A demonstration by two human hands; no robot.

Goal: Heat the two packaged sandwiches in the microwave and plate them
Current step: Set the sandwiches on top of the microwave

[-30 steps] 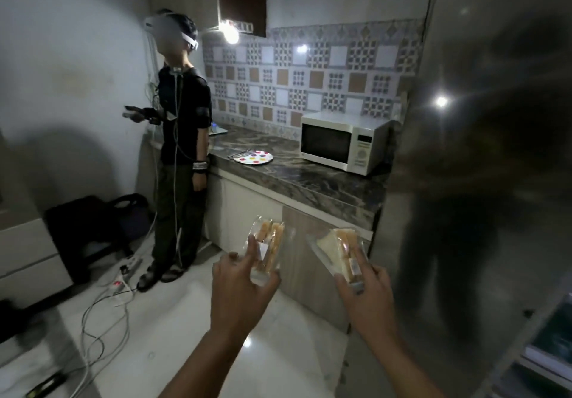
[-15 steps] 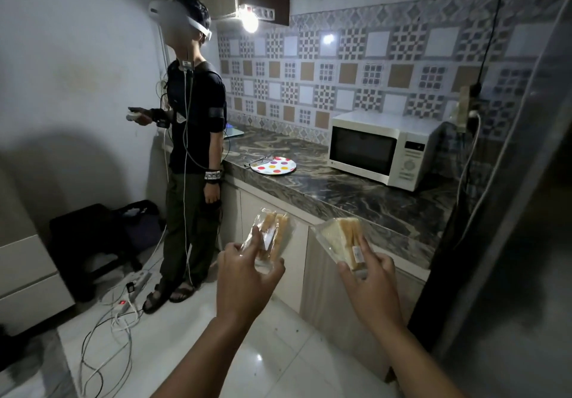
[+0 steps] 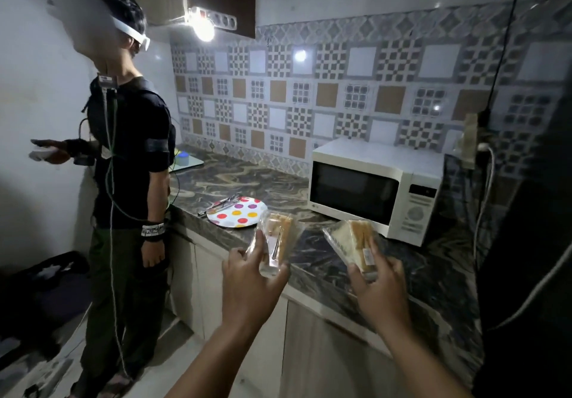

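My left hand (image 3: 247,286) grips one packaged sandwich (image 3: 277,238) in clear wrap, held up over the counter's front edge. My right hand (image 3: 382,289) grips the second packaged sandwich (image 3: 351,241), a pale triangular wedge with a small label. Behind them a white microwave (image 3: 371,190) stands on the marble counter (image 3: 269,184) with its door closed. Left of the microwave lies a white plate with coloured dots (image 3: 240,211), and a pair of metal tongs (image 3: 218,205) rests across its left rim.
A person in dark clothes and a headset (image 3: 130,162) stands at the counter's left end. A dark fridge (image 3: 532,242) fills the right side, with a white cable (image 3: 486,187) beside it. Cabinet doors (image 3: 309,345) run below the counter. A dark bag (image 3: 46,286) sits on the floor at left.
I have come closer to the counter and the view has turned right off the fridge. Both hands still hold the sandwiches, now over the counter's edge in front of the microwave.
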